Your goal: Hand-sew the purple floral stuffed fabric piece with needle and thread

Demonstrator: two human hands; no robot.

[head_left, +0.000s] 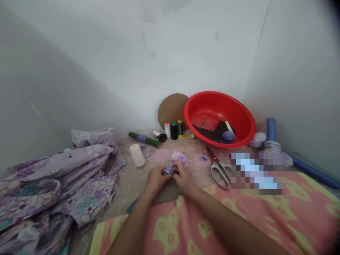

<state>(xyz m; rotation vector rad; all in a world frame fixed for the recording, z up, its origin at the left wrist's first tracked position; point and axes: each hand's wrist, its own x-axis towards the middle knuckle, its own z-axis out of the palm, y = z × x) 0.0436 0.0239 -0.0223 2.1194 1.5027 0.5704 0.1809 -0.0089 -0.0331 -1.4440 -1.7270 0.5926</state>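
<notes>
My left hand (154,180) and my right hand (185,179) meet at the middle of the view, both pinched on a small piece of purple floral fabric (175,163). The fabric bunches up between the fingertips and sticks out above them. Both forearms reach forward over a pink and yellow blanket (239,216). A white thread cone (137,155) lies just left of the hands, and scissors (220,171) with grey handles lie just right of them.
A heap of purple flowered cloth (58,184) fills the left. A red basin (219,118) with yarn and dark fabric leans on the wall, beside a cardboard disc (172,109). Thread spools (174,130) and a green roll (144,139) stand behind. A blue tube (310,170) lies right.
</notes>
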